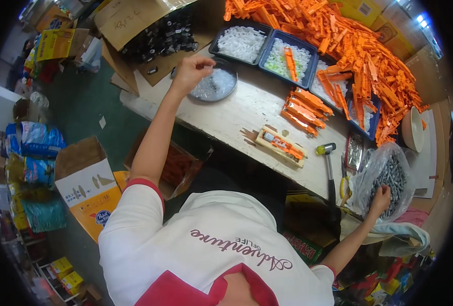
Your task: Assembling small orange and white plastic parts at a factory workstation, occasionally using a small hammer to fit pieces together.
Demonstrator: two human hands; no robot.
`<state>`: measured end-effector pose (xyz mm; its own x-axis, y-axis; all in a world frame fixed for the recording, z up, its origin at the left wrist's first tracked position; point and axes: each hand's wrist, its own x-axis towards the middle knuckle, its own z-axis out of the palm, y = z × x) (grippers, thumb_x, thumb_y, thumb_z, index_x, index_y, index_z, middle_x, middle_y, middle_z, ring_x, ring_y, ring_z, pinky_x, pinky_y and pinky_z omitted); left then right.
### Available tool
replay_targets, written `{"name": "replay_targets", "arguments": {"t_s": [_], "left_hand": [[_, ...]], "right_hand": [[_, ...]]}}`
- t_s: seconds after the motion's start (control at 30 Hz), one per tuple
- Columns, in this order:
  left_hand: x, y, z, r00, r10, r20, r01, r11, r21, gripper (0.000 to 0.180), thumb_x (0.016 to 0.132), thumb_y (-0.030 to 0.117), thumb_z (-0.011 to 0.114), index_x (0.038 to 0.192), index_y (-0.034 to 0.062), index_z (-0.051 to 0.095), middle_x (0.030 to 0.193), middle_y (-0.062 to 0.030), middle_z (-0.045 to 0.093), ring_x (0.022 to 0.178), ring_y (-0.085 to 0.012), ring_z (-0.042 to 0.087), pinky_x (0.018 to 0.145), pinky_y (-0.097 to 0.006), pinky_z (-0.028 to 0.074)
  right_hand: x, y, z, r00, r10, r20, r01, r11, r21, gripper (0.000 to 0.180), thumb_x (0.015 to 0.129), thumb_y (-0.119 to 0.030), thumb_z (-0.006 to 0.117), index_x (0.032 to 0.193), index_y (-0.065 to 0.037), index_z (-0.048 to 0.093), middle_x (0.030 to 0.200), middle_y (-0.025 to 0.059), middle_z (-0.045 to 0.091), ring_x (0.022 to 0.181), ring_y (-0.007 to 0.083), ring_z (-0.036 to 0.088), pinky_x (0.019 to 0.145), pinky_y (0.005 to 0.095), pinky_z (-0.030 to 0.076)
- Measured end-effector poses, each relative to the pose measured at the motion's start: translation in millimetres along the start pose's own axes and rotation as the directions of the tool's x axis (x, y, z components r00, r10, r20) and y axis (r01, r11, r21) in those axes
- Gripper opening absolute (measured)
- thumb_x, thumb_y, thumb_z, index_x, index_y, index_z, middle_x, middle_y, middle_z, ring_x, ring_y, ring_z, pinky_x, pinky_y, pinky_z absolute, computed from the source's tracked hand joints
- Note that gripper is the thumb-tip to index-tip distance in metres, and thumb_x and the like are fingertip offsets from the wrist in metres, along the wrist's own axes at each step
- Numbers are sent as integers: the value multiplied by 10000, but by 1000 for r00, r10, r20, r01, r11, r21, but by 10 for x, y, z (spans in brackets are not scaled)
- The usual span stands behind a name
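My left hand [191, 75] is raised at the near-left edge of a round grey dish [231, 91] of small clear plastic pieces [211, 84]. Its fingers are pinched together, and what they hold is too small to make out. Far to the right, my right hand [381, 200] is at a clear plastic bag [361, 186] full of dark grey metal screws [391, 175]. Those fingers are closed too, their contents hidden. Between the hands, a cream-coloured fixture [298, 162] on the table holds an orange plastic shell [283, 146] with small parts inside.
Several orange shells [306, 111] lie beyond the fixture, below a large orange heap [359, 56]. Trays of white pieces [241, 45] line the back. A hammer [330, 168] lies right of the fixture, near yellow-handled pliers [344, 187]. A carton of black parts [160, 38] stands back left.
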<state>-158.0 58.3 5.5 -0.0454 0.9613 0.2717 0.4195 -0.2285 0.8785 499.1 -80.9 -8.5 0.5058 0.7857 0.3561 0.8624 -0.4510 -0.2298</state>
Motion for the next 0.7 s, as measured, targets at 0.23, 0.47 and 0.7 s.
{"name": "replay_targets", "arguments": {"t_s": [0.23, 0.47, 0.7], "left_hand": [[-363, -200, -30, 999, 37, -14, -30, 942, 334, 136, 667, -18, 640, 801, 4, 648, 723, -62, 583, 644, -137, 558, 587, -243, 442], [-223, -412, 205, 996, 83, -44, -48, 855, 516, 83, 679, 35, 607, 752, 45, 645, 788, -123, 584, 800, -299, 563, 707, -376, 451], [-194, -407, 195, 996, 73, -53, -34, 845, 534, 76, 680, 10, 568, 719, 38, 627, 795, -127, 583, 808, -304, 563, 713, -380, 449]], "right_hand": [[93, -250, 72, 979, 64, 193, 12, 930, -368, 266, 786, -253, 530, 984, -91, 600, 940, 115, 637, 881, 327, 592, 751, 452, 423], [-2, 43, 17, 999, 14, 39, -13, 1000, -12, 259, 801, -267, 554, 971, -75, 593, 888, 109, 628, 805, 273, 596, 716, 401, 436], [-9, 197, 21, 999, 52, -4, -33, 686, 727, 176, 838, -114, 574, 975, -5, 561, 857, 41, 579, 754, 110, 543, 697, 248, 448]]}}
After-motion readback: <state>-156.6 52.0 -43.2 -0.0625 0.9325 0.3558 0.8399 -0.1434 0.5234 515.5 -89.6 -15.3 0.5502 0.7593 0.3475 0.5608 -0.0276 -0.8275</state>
